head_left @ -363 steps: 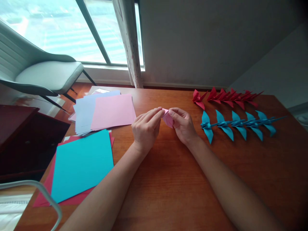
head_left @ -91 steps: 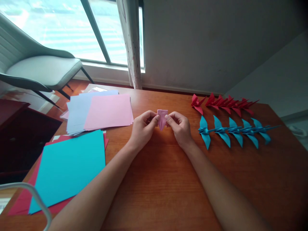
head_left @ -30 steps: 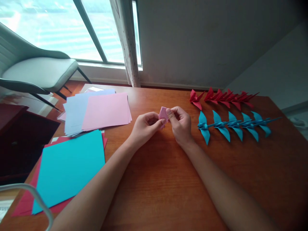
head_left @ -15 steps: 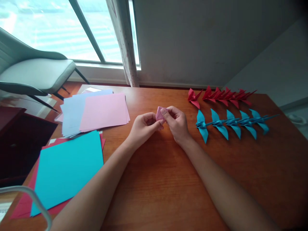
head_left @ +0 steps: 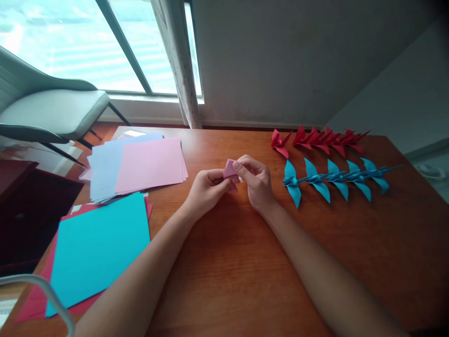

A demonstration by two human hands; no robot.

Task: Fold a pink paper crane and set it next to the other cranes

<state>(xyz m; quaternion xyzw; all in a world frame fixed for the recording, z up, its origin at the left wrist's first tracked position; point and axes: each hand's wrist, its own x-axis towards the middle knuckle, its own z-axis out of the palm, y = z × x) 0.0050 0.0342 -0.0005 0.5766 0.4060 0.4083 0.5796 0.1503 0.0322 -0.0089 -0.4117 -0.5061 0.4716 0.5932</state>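
A small piece of folded pink paper (head_left: 229, 169) is pinched between my two hands above the middle of the wooden table (head_left: 224, 262). My left hand (head_left: 209, 191) grips its lower left part between thumb and fingers. On the right side, the thumb and fingertips of my right hand (head_left: 255, 180) press on its edge. The fingers cover much of the paper, so its full folded shape is hidden.
Right of my hands lie a row of blue paper cranes (head_left: 321, 180) and, behind it, red paper cranes (head_left: 326, 140). To the left are pink sheets (head_left: 150, 166), pale blue sheets (head_left: 105, 168) and turquoise sheets (head_left: 100, 252) over red ones. A chair (head_left: 52, 110) stands by the window.
The folded pink paper has turned slightly and shifted a little left within my fingers. My right fingertips have moved along its edge. The whole view has shifted slightly.
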